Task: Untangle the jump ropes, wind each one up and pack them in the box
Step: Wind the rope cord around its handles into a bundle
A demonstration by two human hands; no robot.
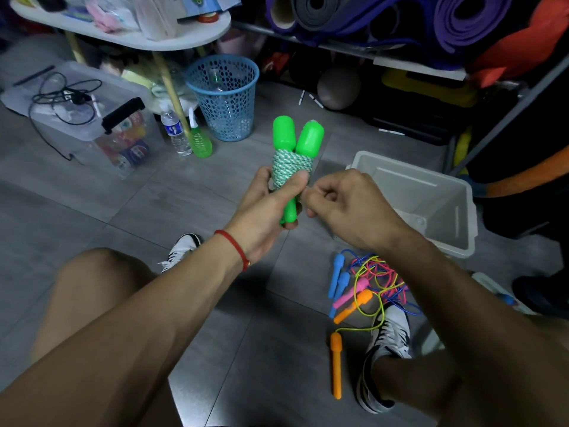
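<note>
My left hand grips a green jump rope upright in front of me: two bright green handles side by side, with white-and-green cord wound tightly round them. My right hand is beside it on the right, its fingers curled and pinching at the cord's end by the lower wraps. An open white plastic box stands on the floor to the right. A tangle of thin ropes with blue, pink and orange handles lies on the floor below the box, and one orange handle lies apart nearer me.
A blue mesh basket and a lidded clear storage bin stand at the back left under a white table. A water bottle and green bottle stand between them. Rolled mats fill a shelf at the back right. My shoes rest near the tangle.
</note>
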